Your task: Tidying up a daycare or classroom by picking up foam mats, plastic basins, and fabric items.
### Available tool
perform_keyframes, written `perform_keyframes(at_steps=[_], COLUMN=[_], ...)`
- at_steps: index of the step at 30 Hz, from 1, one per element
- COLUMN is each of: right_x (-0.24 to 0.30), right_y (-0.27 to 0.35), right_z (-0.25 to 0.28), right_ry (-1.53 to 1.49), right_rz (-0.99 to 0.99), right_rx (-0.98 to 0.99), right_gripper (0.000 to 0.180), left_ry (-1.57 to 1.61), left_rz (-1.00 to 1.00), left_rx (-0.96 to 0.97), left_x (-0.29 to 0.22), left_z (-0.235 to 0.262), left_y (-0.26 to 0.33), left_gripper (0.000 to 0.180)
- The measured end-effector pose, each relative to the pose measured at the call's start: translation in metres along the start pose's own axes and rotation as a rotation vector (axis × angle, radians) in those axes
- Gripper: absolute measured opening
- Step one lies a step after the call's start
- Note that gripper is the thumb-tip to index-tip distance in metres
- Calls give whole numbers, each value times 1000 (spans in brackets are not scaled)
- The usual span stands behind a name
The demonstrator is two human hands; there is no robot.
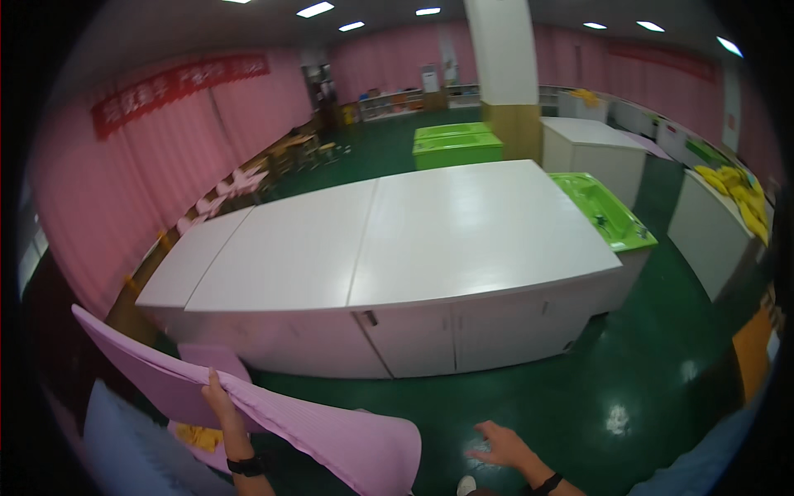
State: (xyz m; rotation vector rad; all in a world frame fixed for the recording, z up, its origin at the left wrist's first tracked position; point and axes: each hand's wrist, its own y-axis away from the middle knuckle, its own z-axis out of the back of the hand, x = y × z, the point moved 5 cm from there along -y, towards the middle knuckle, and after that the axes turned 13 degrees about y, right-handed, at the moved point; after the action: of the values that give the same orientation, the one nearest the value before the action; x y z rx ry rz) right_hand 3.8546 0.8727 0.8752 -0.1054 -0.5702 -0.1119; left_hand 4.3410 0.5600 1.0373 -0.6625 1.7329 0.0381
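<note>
Fabric (347,434) within left-hand fingers (214,383)

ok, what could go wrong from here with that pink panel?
1. Tipping: only the left hand grips the pink panel, by its upper edge; the right hand is open and off it, so it could swing or twist.
2. Snagging: a yellow cloth shows just below the panel in the picture and might get brushed.
3. Feet: a shoe shows near the panel's right end, so a drop could catch it.
</note>
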Motion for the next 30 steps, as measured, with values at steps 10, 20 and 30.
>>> perform_keyframes(at_steps=[10, 20, 30], right_x=[-90, -154, -182], right_y=[123, 316, 544], right_z=[65, 177, 275], right_ry=[260, 654, 930], right_rz=[-348, -964, -1326], right_rx=[-435, -823, -1332], right_gripper=[86, 37, 31], left_ry=[312, 244, 486], left_rz=[342, 561, 607], left_rx=[246, 747, 1176], left_x=[35, 36, -83], left_z=[-200, -355, -565], left_y=[84, 315, 625], left_gripper=[23, 23, 23])
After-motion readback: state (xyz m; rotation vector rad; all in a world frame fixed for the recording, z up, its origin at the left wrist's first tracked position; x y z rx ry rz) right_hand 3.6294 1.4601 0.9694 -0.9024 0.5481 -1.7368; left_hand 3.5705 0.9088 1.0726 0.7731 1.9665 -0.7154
